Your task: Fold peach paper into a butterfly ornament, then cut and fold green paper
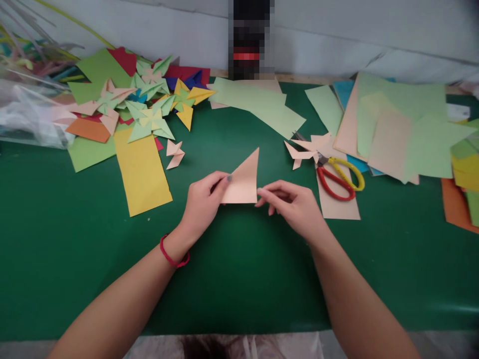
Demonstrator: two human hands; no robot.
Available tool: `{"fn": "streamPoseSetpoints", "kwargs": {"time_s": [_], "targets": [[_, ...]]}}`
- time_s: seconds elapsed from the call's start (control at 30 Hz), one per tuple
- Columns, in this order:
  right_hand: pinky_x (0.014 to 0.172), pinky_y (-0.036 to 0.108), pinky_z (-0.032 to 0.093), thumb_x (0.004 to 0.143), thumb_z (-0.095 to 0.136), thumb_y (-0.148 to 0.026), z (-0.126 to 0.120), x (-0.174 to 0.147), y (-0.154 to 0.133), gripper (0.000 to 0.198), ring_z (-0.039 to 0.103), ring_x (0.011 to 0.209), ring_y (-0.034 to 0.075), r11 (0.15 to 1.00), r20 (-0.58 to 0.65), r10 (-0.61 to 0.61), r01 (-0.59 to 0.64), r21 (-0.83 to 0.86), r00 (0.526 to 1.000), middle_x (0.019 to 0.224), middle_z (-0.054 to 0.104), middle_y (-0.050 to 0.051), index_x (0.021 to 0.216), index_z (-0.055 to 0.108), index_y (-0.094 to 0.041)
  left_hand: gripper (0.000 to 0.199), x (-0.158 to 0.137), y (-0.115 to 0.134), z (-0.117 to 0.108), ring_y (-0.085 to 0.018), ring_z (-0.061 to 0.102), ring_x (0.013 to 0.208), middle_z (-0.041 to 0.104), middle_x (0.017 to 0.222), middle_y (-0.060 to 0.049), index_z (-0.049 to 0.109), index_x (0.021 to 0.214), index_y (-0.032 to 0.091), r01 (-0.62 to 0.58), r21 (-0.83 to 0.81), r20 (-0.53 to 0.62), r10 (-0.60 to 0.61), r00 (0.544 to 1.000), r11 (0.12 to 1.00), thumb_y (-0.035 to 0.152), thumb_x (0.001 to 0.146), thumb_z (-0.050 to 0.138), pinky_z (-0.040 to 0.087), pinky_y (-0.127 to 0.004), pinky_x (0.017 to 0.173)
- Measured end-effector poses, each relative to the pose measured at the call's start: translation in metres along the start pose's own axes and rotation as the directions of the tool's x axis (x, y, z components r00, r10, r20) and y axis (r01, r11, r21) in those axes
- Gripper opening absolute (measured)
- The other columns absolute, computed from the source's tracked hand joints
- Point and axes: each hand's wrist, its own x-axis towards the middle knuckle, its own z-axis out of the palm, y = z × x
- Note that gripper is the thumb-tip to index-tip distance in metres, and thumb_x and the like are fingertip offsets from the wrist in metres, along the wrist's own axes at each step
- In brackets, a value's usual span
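Observation:
A peach sheet of paper [244, 185], with a slanting upper edge that rises to a point at the right, is held just above the green table. My left hand [207, 197] pinches its left side, the thumb lying on top. At the paper's lower right edge is my right hand [290, 202], thumb and index finger brought together against it; whether they grip the edge is hard to see. A small folded peach paper piece [175, 154] lies beyond my left hand. Beyond my right hand are more folded peach pieces [301, 152] beside scissors [339, 177] with red and yellow handles.
Folded paper stars [151, 119] and coloured sheets pile up at the back left, near a yellow rectangle [144, 172] and a clear plastic bag [33, 112]. Pale green and peach sheets [404, 124] lie at the right. A white wall [157, 30] closes off the back of the table [239, 279].

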Motion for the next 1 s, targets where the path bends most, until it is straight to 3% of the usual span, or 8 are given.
{"fn": "streamPoseSetpoints", "kwargs": {"time_s": [0.1,0.17,0.3,0.43,0.57,0.73,0.87,1.0], "targets": [[0.059,0.025,0.047,0.083,0.060,-0.028,-0.013,-0.001,-0.004,0.015,0.057,0.066,0.012,0.920,-0.098,-0.274,0.231,-0.318,0.957,0.081,0.065,0.004,0.094,0.066,-0.020,0.024,0.003,-0.001,-0.003,-0.011,0.048,0.064,0.060,0.072,0.002,0.066,0.083,0.019,-0.022,0.083,0.098,0.014,0.995,0.996,0.034,0.089,0.048,0.032,-0.022,0.055],[0.068,0.028,0.047,0.084,0.058,-0.021,-0.017,-0.001,-0.004,0.019,0.055,0.079,0.015,0.773,0.034,-0.433,0.390,-0.501,0.901,0.090,0.061,0.006,0.101,0.066,-0.021,0.025,0.005,0.000,-0.006,-0.011,0.049,0.064,0.061,0.072,0.002,0.066,0.083,0.019,-0.025,0.085,0.160,0.012,0.987,0.996,0.033,0.090,0.047,0.033,-0.022,0.055],[0.068,0.032,0.042,0.085,0.054,-0.015,-0.014,-0.001,0.001,0.027,0.045,0.076,0.017,0.520,0.235,-0.519,0.522,-0.676,0.822,0.089,0.056,0.007,0.107,0.066,-0.023,0.025,0.007,0.002,-0.010,-0.011,0.051,0.068,0.063,0.076,0.002,0.066,0.085,0.020,-0.039,0.037,0.322,0.025,0.946,0.999,0.034,0.090,0.046,0.035,-0.021,0.058],[0.062,0.031,0.037,0.084,0.056,-0.018,-0.010,-0.001,0.004,0.018,0.040,0.068,0.016,0.426,0.219,-0.596,0.535,-0.730,0.773,0.076,0.051,0.004,0.093,0.069,-0.027,0.024,0.007,0.002,-0.011,-0.011,0.052,0.068,0.064,0.077,0.003,0.067,0.085,0.020,-0.050,0.037,0.423,0.030,0.906,0.998,0.034,0.089,0.047,0.035,-0.020,0.058],[0.066,0.032,0.041,0.085,0.050,-0.011,-0.013,0.000,0.001,0.023,0.048,0.076,0.018,0.515,0.138,-0.577,0.491,-0.703,0.805,0.082,0.054,0.006,0.093,0.067,-0.025,0.025,0.007,0.002,-0.010,-0.011,0.053,0.070,0.065,0.078,0.003,0.067,0.087,0.021,-0.074,0.057,0.409,0.044,0.912,0.996,0.035,0.090,0.046,0.036,-0.021,0.059],[0.081,0.034,0.046,0.087,0.052,-0.023,-0.015,0.003,-0.001,0.025,0.055,0.103,0.021,0.859,-0.173,-0.401,0.303,-0.414,0.900,0.112,0.059,0.009,0.111,0.057,-0.022,0.026,0.005,0.003,-0.010,-0.012,0.055,0.070,0.066,0.079,0.002,0.067,0.086,0.021,-0.100,0.060,0.401,0.067,0.914,0.993,0.036,0.089,0.046,0.037,-0.022,0.060],[0.071,0.029,0.048,0.088,0.049,-0.044,-0.017,0.002,0.000,0.029,0.063,0.082,0.017,0.984,-0.046,-0.086,0.078,-0.158,0.995,0.086,0.067,0.004,0.101,0.063,-0.022,0.026,0.004,0.003,-0.010,-0.011,0.054,0.068,0.066,0.077,0.002,0.067,0.084,0.020,-0.109,0.056,0.404,0.077,0.911,0.992,0.035,0.089,0.047,0.037,-0.022,0.059],[0.059,0.027,0.046,0.090,0.032,-0.056,-0.019,0.001,-0.001,0.050,0.061,0.068,0.015,0.999,0.045,-0.044,0.042,0.025,0.998,0.077,0.066,0.005,0.093,0.067,-0.019,0.025,0.004,0.003,-0.008,-0.010,0.052,0.064,0.064,0.073,0.002,0.067,0.082,0.020,-0.112,0.061,0.385,0.080,0.919,0.992,0.035,0.088,0.048,0.036,-0.021,0.057]]}}
